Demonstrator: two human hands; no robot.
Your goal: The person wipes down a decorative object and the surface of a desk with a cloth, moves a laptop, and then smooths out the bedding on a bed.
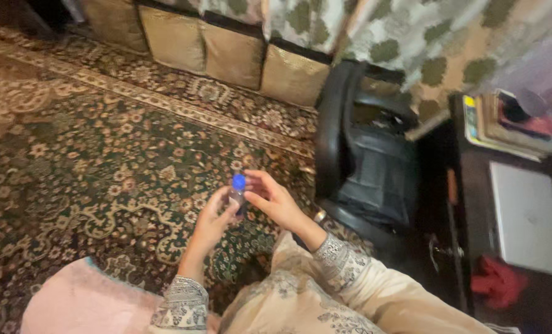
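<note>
1. Nearest to me I see pale patterned sleeves with embroidered cuffs and a pink cloth at the lower left.
2. My left hand wraps its curled fingers around the body of a small clear bottle, holding it upright above the carpet.
3. My right hand sits just beside the bottle; thumb and fingertips are loosely spread near its blue cap. I cannot tell whether they touch it.
4. Under the hands lies a dark floral carpet.
5. To the right stands a black office chair, then a dark desk carrying a closed white laptop, a red cloth and stacked books.
6. Farthest off, tan floor cushions line the wall.
</note>
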